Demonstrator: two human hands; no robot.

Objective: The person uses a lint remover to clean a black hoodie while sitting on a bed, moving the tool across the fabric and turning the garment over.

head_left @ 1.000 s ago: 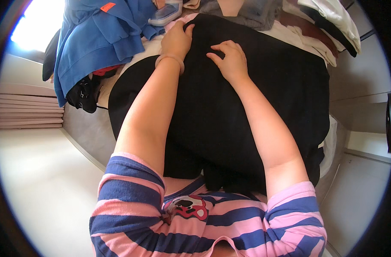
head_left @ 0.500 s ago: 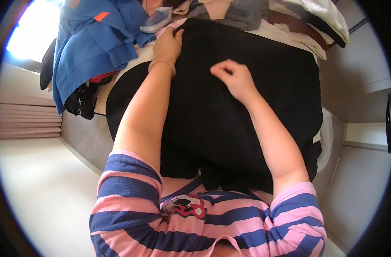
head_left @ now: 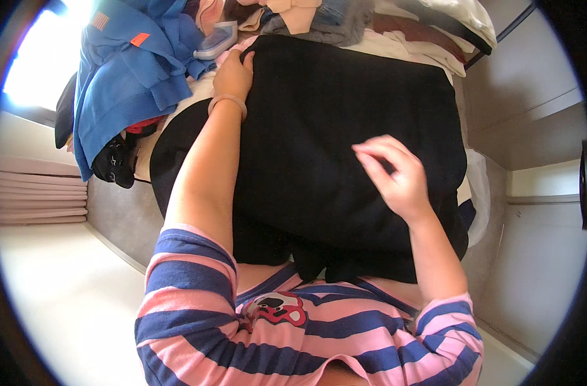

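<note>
A large piece of black cloth [head_left: 325, 109], whose exact kind I cannot tell, lies spread in front of me and reaches down to my lap. My left hand [head_left: 233, 77] grips its far left edge; the fingertips are partly hidden there. A pale bracelet [head_left: 228, 103] circles that wrist. Over the right half of the cloth is my right hand [head_left: 399, 180], slightly blurred, with thumb and fingertips pinched together. Anything between them is too small to make out.
A blue sweatshirt [head_left: 129, 71] is heaped at the far left, beside a blue-grey shoe [head_left: 217, 41]. Folded clothes [head_left: 422, 38] are piled along the back. A translucent plastic bag [head_left: 478, 199] hangs at the right edge, near grey cabinet panels [head_left: 531, 71]. A pleated pink curtain [head_left: 39, 193] stands left.
My right hand has moved right and nearer to me across the cloth, still pinched. My left hand keeps its grip at the edge. The whole view has shifted slightly.
</note>
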